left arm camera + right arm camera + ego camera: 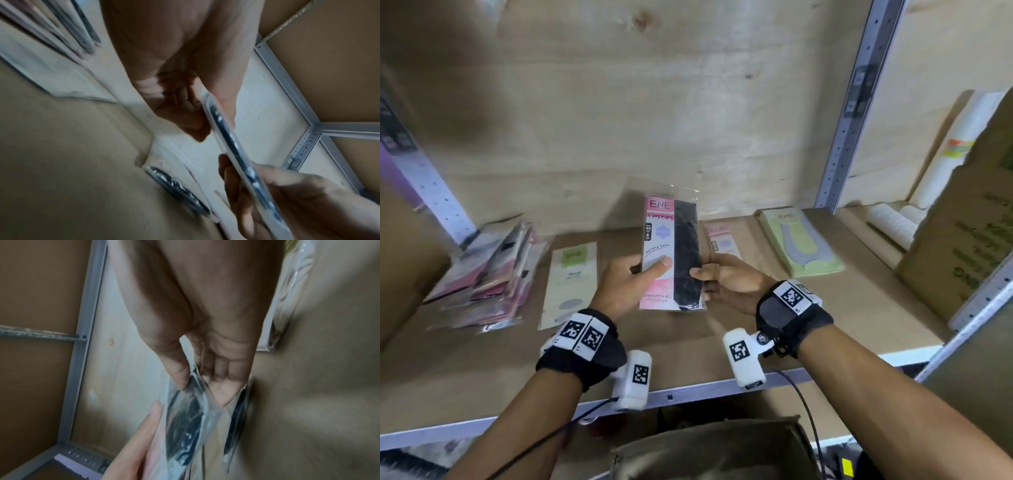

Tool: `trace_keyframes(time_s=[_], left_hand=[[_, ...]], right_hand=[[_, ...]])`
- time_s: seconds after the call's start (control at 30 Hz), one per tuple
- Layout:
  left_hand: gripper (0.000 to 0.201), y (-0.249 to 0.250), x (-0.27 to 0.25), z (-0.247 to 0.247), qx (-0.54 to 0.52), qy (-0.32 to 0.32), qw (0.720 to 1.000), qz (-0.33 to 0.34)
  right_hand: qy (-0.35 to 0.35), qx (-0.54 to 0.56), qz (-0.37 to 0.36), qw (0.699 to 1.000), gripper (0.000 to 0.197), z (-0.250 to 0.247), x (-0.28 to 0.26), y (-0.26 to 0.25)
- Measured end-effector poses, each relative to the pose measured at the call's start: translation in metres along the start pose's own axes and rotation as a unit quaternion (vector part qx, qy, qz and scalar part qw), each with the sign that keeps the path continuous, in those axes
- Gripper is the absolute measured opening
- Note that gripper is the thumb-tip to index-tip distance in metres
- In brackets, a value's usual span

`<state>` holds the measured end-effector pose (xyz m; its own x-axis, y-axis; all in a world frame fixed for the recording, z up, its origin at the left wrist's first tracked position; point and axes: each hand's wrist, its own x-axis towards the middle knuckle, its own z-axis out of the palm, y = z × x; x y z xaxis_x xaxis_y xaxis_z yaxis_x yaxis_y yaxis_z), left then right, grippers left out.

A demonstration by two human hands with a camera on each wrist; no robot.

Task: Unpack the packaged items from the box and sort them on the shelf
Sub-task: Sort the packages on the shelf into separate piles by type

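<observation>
I hold a flat stocking packet [681, 236], pink card with black fabric in clear plastic, upright over the middle of the shelf [825, 325]. My left hand [650, 267] grips its left edge, thumb across the front. My right hand [705, 274] pinches its right edge, thumb in front and fingers behind. In the left wrist view the packet [236, 146] shows edge-on between the left hand [185, 110] and the right hand [287, 194]. In the right wrist view the right thumb [176, 369] presses on the plastic packet [185, 415]. An open brown box [715, 448] sits below the shelf edge.
On the shelf lie a slanted stack of pink packets [489, 277] at the left, a beige-green packet [571, 281], a pink packet [722, 236] behind my right hand and a green packet [801, 243]. A cardboard box [962, 240] and paper cups [890, 222] stand at the right.
</observation>
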<state>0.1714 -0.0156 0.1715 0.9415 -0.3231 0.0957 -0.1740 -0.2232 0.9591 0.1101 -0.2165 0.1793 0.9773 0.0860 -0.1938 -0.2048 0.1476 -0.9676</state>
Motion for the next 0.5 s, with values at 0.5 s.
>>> trace_keyframes(time_s=[0.5], left_hand=[[0.029, -0.013, 0.034, -0.055, 0.011, 0.136, 0.991, -0.006]], right_hand=[[-0.083, -0.161, 0.063, 0.981, 0.030, -0.023, -0.004, 0.003]])
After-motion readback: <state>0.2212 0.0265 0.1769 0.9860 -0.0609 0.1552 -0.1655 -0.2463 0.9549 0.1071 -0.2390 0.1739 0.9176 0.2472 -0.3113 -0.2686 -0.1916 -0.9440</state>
